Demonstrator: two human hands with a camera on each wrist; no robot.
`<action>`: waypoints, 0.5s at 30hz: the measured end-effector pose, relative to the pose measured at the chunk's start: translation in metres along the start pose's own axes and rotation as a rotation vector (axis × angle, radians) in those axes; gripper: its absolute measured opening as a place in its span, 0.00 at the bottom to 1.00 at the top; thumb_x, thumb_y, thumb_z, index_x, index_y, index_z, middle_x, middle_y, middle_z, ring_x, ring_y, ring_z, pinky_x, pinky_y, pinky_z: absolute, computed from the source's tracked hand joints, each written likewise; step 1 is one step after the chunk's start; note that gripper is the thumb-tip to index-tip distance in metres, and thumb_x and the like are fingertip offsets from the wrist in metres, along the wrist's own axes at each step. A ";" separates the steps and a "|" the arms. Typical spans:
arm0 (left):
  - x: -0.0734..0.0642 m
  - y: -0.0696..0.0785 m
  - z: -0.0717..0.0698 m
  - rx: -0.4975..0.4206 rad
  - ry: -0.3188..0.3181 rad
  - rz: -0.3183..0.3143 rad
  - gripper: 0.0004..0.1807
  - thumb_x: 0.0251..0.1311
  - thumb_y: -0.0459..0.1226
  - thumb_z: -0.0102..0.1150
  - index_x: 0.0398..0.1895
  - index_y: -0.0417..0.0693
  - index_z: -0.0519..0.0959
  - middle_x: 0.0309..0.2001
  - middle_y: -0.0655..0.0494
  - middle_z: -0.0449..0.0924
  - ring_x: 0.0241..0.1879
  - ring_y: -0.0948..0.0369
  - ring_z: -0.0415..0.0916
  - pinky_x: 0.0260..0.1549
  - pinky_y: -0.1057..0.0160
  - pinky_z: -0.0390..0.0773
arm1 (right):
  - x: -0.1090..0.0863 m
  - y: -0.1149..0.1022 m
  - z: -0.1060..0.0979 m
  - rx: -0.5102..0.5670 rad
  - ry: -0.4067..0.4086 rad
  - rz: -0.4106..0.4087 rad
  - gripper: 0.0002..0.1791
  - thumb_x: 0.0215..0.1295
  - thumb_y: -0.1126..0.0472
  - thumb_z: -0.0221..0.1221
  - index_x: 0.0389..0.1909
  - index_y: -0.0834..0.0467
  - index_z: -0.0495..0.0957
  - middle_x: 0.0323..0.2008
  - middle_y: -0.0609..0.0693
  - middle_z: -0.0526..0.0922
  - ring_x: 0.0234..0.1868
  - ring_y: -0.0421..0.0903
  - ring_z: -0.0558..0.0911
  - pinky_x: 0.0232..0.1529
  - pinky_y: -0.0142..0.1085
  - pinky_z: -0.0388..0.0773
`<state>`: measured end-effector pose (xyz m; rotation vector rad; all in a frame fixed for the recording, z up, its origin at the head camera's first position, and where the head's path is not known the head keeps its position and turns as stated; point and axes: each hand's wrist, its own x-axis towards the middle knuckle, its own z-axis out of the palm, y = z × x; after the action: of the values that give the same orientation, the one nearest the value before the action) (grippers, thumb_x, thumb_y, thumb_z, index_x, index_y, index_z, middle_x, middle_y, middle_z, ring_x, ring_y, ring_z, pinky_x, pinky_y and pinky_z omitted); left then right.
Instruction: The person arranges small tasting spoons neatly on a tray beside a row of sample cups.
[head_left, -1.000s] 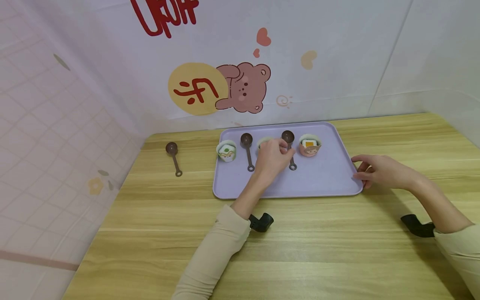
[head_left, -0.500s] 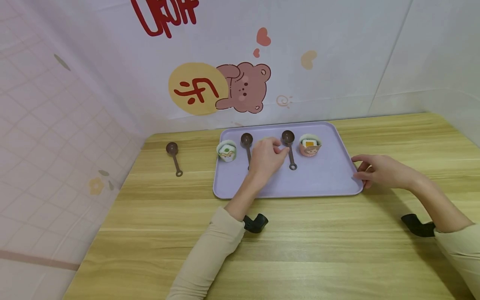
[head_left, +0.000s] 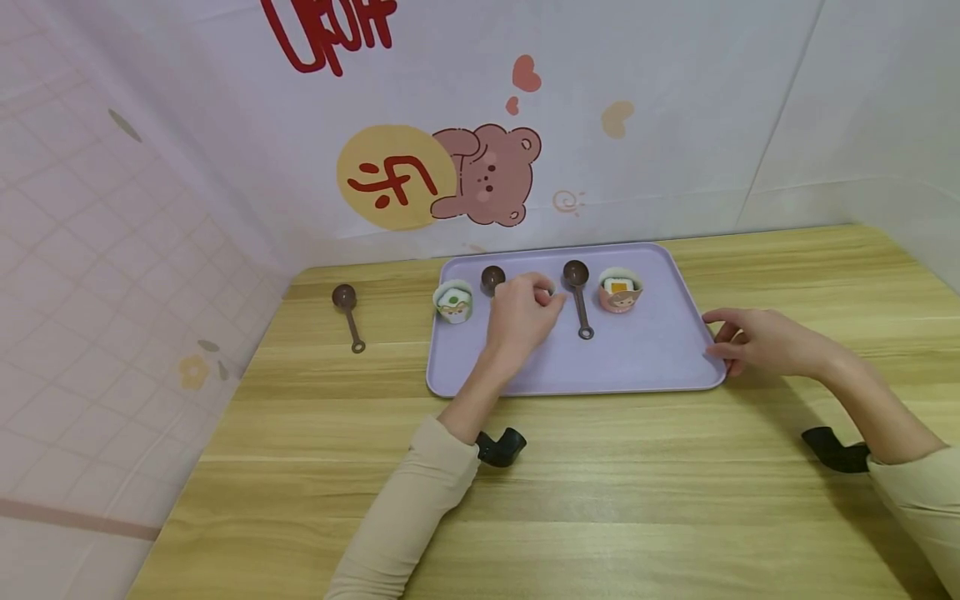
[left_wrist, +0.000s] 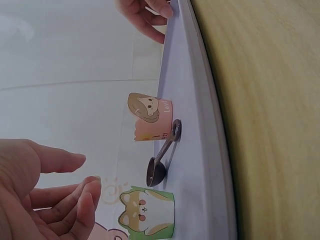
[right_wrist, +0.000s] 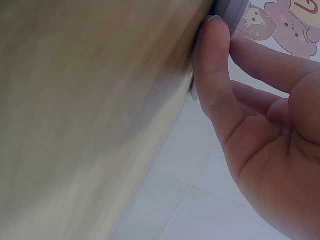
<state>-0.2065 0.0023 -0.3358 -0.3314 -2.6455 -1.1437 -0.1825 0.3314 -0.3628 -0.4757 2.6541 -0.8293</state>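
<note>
My left hand [head_left: 521, 312] hovers over the lavender tray [head_left: 637, 358] with fingers loosely bent; in the left wrist view a gap separates thumb and fingertips [left_wrist: 92, 182], and nothing is between them. Just beyond that hand, a middle paper cup [head_left: 550, 286] is mostly hidden in the head view. A brown measuring spoon [head_left: 577, 287] lies to its right, another measuring spoon [head_left: 492, 279] to its left, handle covered by the hand. A green-trimmed paper cup [head_left: 453, 312] stands at the tray's left, a pink paper cup [head_left: 618, 302] right of centre. My right hand [head_left: 765, 340] grips the tray's right edge.
A third brown measuring spoon [head_left: 345, 298] lies on the wooden table [head_left: 585, 517], left of the tray. A white printed backdrop [head_left: 660, 167] rises behind the table. Black wrist mounts [head_left: 502, 447] show at both cuffs.
My left hand has moved left across the tray, away from the right-hand spoon, which now shows fully, and over the left spoon's handle. The right hand and tray stay put.
</note>
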 end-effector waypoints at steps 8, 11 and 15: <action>0.000 -0.003 -0.006 0.016 0.027 0.011 0.13 0.63 0.40 0.69 0.43 0.39 0.86 0.29 0.56 0.85 0.29 0.62 0.81 0.37 0.61 0.80 | 0.000 -0.001 -0.001 0.010 -0.007 0.002 0.29 0.70 0.70 0.60 0.64 0.82 0.60 0.37 0.55 0.83 0.27 0.45 0.85 0.33 0.35 0.83; 0.000 -0.006 -0.009 0.016 0.037 0.015 0.13 0.63 0.39 0.68 0.43 0.38 0.86 0.29 0.55 0.86 0.30 0.61 0.82 0.37 0.61 0.80 | 0.000 -0.001 -0.001 0.017 -0.009 0.004 0.29 0.70 0.70 0.60 0.64 0.82 0.60 0.37 0.55 0.84 0.27 0.45 0.85 0.33 0.35 0.83; 0.000 -0.009 -0.013 -0.002 0.051 0.014 0.13 0.62 0.37 0.68 0.43 0.36 0.86 0.29 0.53 0.86 0.30 0.60 0.82 0.36 0.61 0.80 | 0.000 -0.001 0.000 0.026 -0.006 -0.001 0.29 0.70 0.69 0.60 0.64 0.81 0.61 0.36 0.55 0.83 0.27 0.45 0.85 0.33 0.35 0.83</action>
<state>-0.2074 -0.0133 -0.3335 -0.3166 -2.5943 -1.1351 -0.1827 0.3311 -0.3621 -0.4723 2.6344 -0.8598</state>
